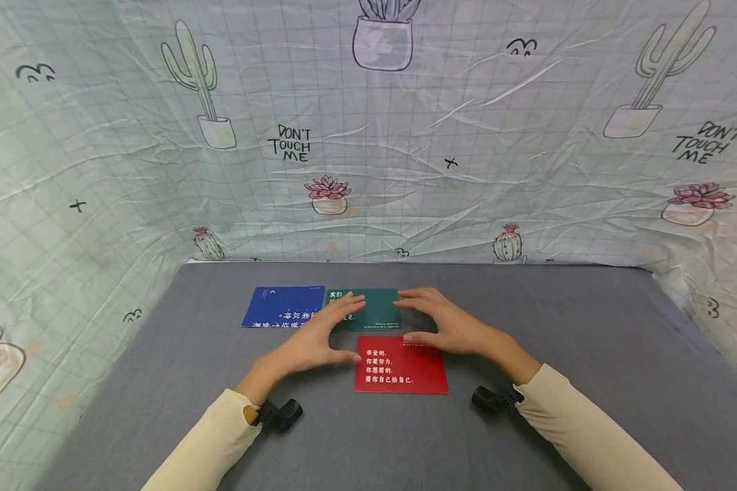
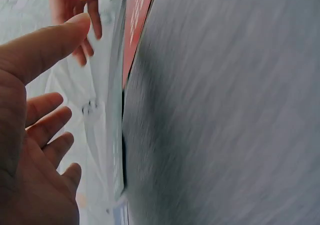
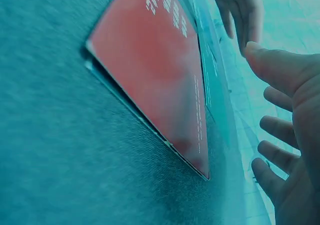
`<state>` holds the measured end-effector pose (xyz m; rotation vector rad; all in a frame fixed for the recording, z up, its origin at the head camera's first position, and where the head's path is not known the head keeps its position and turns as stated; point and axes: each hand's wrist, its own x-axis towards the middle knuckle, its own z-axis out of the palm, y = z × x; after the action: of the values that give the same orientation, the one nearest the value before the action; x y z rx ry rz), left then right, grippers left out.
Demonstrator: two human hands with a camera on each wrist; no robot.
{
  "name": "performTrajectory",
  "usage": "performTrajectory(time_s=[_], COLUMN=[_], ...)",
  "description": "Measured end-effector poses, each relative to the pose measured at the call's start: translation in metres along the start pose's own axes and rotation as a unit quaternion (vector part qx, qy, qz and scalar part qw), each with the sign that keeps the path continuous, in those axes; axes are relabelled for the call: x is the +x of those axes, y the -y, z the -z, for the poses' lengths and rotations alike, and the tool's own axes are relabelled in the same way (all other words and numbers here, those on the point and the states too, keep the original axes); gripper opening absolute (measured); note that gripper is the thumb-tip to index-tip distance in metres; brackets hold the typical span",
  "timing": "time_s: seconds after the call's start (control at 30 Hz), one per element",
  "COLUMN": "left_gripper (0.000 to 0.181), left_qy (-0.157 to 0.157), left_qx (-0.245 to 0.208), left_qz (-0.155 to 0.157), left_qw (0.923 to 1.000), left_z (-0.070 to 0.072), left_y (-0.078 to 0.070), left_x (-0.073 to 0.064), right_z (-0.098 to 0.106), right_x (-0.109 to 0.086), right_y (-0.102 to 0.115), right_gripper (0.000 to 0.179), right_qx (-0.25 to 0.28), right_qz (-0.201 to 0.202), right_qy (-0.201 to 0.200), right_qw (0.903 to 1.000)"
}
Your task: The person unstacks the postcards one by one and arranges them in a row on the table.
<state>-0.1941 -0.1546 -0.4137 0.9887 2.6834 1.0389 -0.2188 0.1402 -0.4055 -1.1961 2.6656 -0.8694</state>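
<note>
A red card (image 1: 399,372) printed with white Chinese characters lies nearest the person, and a second edge shows beneath it in the right wrist view. Behind it is a green card (image 1: 377,315), partly covered by the fingers in the head view. The left hand (image 1: 310,344), fingers spread and slightly bent, is above the cards, its thumb by the red card's left edge. Opposite it, the right hand (image 1: 451,324) has its thumb over the red card's far right part and its fingers by the green card's right edge. Neither hand grips anything.
A blue card (image 1: 285,305) lies left of the green one, its writing upside down. The grey tabletop (image 1: 381,443) ends at the back against a cactus-print cloth (image 1: 405,170), which also hangs along both sides. A black wrist camera (image 1: 279,414) sits below the left sleeve's cuff.
</note>
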Motion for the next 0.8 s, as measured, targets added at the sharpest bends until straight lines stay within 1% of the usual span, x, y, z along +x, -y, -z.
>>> performTrajectory(time_s=[0.2,0.37,0.47,0.57,0.8], left_gripper=[0.087,0.088,0.089,0.091,0.092], left_qy=[0.012,0.016,0.019,0.025,0.044], left_qx=[-0.011,-0.01,-0.014,-0.023,-0.025], left_qz=[-0.009,0.008,0.017,0.019,0.017], left_qw=[0.9998,0.9998,0.9996,0.9992,0.9986], left_z=[-0.012,-0.019,-0.022,-0.025,-0.031], left_y=[-0.014,-0.019,-0.02,-0.023,-0.026], left_x=[-0.007,-0.015,-0.019,-0.022,-0.025], right_z=[-0.001,-0.005,-0.006,-0.008,-0.014], right_x=[-0.016,-0.027,-0.032,-0.039,-0.051], right_y=[0.003,0.005,0.005,0.006,0.008], right_gripper=[0.064,0.065,0.065,0.067,0.072], right_qx=[-0.001,0.002,0.006,0.014,0.023], right_qz=[0.016,0.022,0.018,0.008,-0.007], right_qy=[-0.006,-0.008,-0.01,-0.008,0.016], right_qw=[0.9999,0.9997,0.9998,0.9998,0.9996])
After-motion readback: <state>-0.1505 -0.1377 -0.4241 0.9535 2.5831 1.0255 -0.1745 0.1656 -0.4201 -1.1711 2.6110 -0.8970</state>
